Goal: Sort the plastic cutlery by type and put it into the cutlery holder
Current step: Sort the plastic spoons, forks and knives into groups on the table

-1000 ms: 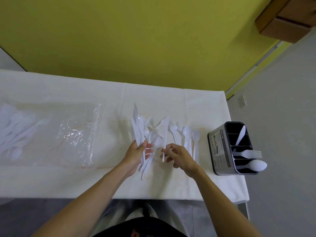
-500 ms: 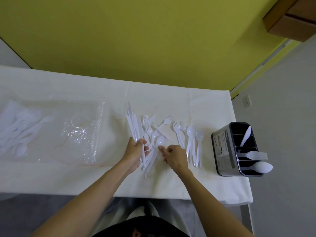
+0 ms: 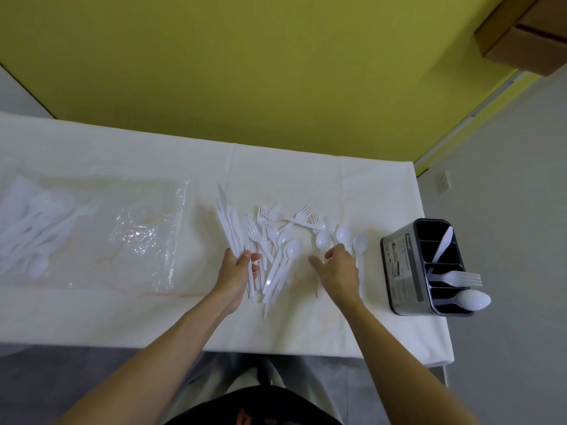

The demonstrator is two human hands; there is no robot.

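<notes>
White plastic cutlery lies spread on the white table (image 3: 306, 332). My left hand (image 3: 237, 271) grips a bunch of knives (image 3: 228, 222) by their handles, blades pointing away. Forks (image 3: 267, 214) and spoons (image 3: 291, 250) lie loose between my hands. My right hand (image 3: 337, 269) rests palm down over the handles of a row of spoons (image 3: 344, 233), fingers apart, holding nothing that I can see. The dark cutlery holder (image 3: 399, 268) stands at the right edge with one knife (image 3: 443, 243), one fork (image 3: 460, 277) and one spoon (image 3: 472, 300) in separate compartments.
A clear plastic bag (image 3: 138, 237) lies on the left of the table, with more white cutlery (image 3: 33, 231) inside at its far left. The table's right edge runs just beyond the holder. A yellow wall stands behind.
My right hand has moved right, from the middle pile to the row of spoons. The left hand has kept its hold on the knives.
</notes>
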